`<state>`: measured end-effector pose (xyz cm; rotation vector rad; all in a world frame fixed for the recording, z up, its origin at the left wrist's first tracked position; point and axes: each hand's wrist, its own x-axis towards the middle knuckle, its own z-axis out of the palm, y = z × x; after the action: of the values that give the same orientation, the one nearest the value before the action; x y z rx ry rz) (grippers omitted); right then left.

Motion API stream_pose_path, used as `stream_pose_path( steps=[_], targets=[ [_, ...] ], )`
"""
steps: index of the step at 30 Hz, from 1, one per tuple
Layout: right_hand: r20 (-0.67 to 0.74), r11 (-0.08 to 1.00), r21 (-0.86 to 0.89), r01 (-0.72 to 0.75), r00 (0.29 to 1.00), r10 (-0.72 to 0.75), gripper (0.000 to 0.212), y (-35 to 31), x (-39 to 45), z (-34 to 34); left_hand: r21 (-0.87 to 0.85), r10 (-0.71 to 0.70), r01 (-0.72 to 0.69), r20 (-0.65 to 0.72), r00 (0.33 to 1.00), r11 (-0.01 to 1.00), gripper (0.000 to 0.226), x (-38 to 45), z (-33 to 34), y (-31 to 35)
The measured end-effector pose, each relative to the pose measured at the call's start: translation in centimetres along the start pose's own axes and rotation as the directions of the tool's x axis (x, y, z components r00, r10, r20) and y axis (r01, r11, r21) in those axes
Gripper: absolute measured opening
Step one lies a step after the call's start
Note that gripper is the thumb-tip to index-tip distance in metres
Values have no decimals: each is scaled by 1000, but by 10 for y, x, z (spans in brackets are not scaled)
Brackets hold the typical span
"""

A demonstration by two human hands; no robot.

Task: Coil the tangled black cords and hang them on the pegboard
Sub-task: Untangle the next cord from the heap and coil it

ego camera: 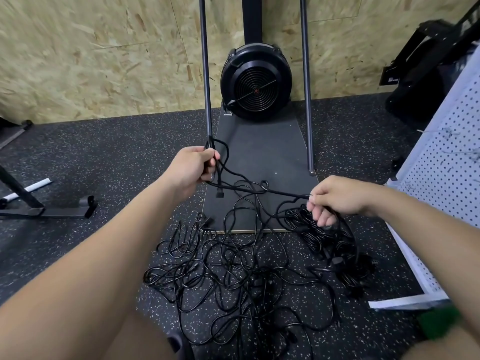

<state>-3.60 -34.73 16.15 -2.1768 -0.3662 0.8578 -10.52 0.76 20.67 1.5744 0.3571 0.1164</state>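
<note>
My left hand [191, 168] grips a few gathered loops of black cord [235, 181]; my right hand [335, 197] pinches the same cord further along, the span between them taut above the floor. The remaining tangled cords [228, 268] lie heaped on the speckled floor [104, 157] below, a denser bundle [319, 237] under my right hand. The pegboard [446, 162] leans at right. Judgement: feed slack hand to hand in even loops, lifting gently, since pulling hard would likely tighten knots.
</note>
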Motion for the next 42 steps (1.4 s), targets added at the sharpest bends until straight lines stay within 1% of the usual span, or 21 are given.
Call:
stream_pose_path(
  steps=[3,4,6,7,8,9,11,13,14,16,19,21,22,24,27,30,33,37,40,41,42],
  targets=[
    [-26,998,57,8,1000,-6,31,-4,2,9,-15,2,-1,78,997,1000,23,-4,9,-2],
    [-60,999,1,34,998,-34,27,-6,3,11,-25,2,1,103,995,1000,21,-5,13,-1],
    [-143,959,-266,98,980,-140,21,-8,9,13,-29,-2,6,149,989,1000,21,-7,19,1],
    [-188,918,-385,91,966,-175,19,-8,12,14,-22,-8,12,170,985,1000,21,-9,22,2],
    [-248,900,-431,57,952,-179,18,-8,16,15,-8,-18,20,191,981,1000,22,-9,23,3],
    [-303,910,-413,25,939,-163,18,-8,18,15,12,-30,29,209,977,1000,23,-9,22,3],
    [-370,988,-154,-2,927,-56,20,-6,23,12,63,-56,44,207,977,997,24,-6,14,5],
    [-355,985,169,-23,931,83,18,-5,23,8,79,-90,77,169,982,994,27,-2,2,4],
    [-337,965,259,-45,932,133,18,-5,23,5,80,-109,98,156,982,992,27,0,-3,3],
    [-317,940,329,-93,927,202,18,-1,26,1,96,-134,123,124,983,988,27,2,-13,1],
    [-400,957,230,-174,880,256,17,13,32,-9,145,-130,125,26,991,982,28,8,-33,1],
    [-451,964,202,-171,858,247,31,22,31,-17,115,-129,130,-17,992,985,28,11,-48,2],
    [-447,970,188,-155,866,225,40,26,29,-19,96,-130,131,-25,991,987,28,12,-53,2],
    [-381,990,94,-103,915,132,51,28,26,-17,78,-131,133,-24,991,988,27,14,-55,0],
    [-260,999,-45,-16,966,4,48,24,27,-5,77,-125,126,-14,992,989,30,15,-42,-3],
    [-156,990,-135,47,985,-68,42,13,30,7,45,-132,132,12,991,990,31,13,-26,-4],
    [-127,974,-204,95,984,-123,41,2,32,17,36,-135,134,53,989,990,32,10,-11,-3],
    [-174,950,-308,55,978,-113,40,-3,31,22,-12,-142,144,90,986,990,33,9,0,-1],
    [-349,786,-616,-53,913,-212,39,-16,26,24,-127,-149,166,134,980,978,32,4,11,4],
    [-347,787,-617,-11,901,-260,40,-24,25,29,-170,-146,172,152,978,970,32,1,17,8],
    [-289,820,-564,95,908,-303,40,-33,23,36,-209,-145,178,163,976,962,31,0,21,11]
  ],
)
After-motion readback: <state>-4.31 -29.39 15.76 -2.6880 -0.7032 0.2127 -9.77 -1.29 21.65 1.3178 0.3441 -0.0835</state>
